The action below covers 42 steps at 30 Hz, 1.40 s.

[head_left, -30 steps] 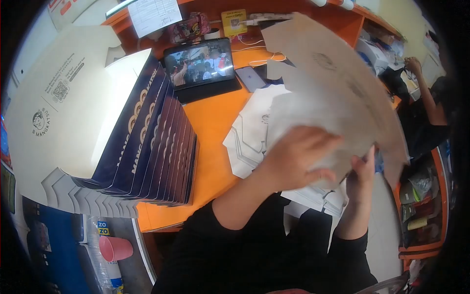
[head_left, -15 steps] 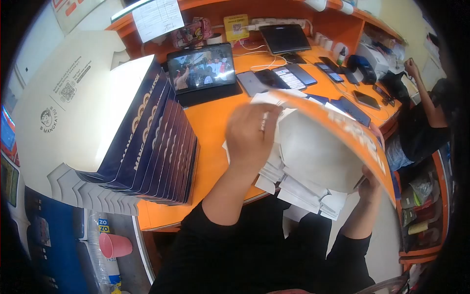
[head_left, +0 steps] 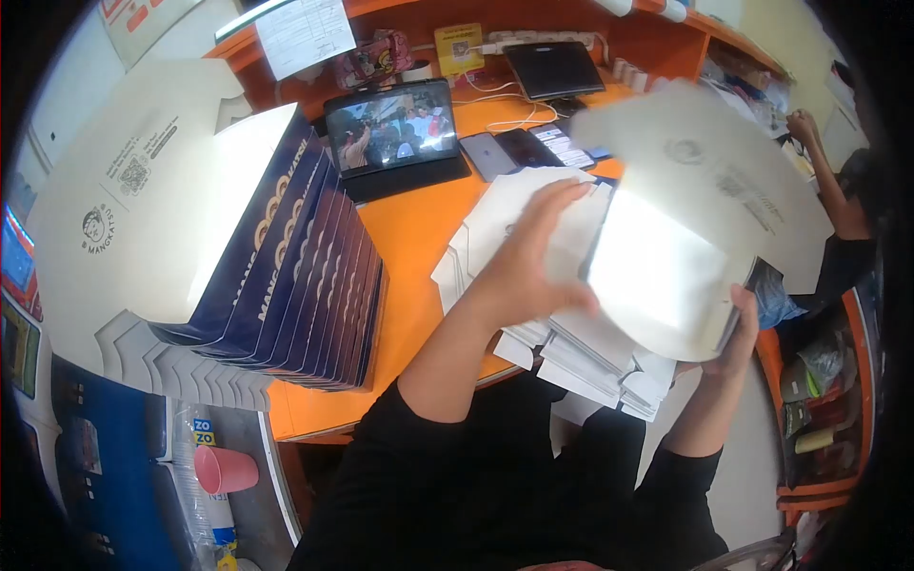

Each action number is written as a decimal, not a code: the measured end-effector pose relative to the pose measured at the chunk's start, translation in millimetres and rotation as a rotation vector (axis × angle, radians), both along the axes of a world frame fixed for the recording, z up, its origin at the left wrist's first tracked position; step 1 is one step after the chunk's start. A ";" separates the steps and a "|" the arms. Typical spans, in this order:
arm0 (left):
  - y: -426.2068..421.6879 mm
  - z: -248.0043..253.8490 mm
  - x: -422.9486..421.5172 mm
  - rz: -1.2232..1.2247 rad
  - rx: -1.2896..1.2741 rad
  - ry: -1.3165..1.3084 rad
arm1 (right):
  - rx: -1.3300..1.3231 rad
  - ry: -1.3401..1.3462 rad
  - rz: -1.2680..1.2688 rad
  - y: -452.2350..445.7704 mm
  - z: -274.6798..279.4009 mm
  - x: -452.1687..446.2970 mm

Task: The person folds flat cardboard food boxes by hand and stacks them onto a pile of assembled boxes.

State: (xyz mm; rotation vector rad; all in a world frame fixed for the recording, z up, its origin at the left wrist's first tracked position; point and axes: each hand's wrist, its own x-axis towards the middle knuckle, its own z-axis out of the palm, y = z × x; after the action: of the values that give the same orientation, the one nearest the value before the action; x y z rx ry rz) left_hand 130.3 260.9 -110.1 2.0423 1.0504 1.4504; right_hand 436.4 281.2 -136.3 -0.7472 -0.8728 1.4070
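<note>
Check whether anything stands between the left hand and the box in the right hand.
Nothing visible does: the left hand, open, is beside the box in the right hand. Whether the left thumb touches it is unclear.

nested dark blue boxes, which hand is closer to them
Left. The left hand is right of the nested dark blue boxes, across a strip of orange table; the right hand is farther right, at the white carton's lower right edge.
</note>
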 end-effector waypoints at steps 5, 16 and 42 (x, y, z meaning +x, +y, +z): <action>-9.3 -3.0 15.0 -0.121 0.163 0.278 | 0.150 0.125 0.086 -1.3 -10.2 14.5; -5.0 -11.2 14.2 -0.162 -0.012 0.026 | 0.227 -0.108 0.334 6.7 -17.7 38.2; -81.7 52.8 28.7 0.447 0.891 0.019 | 1.275 -1.435 0.031 -129.0 171.8 -113.5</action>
State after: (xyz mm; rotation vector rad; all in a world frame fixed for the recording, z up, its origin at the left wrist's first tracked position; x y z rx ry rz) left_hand 159.0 179.3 -57.2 2.4718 1.0063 2.4671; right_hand 322.9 152.2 35.5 -0.5882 -2.4828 -0.1230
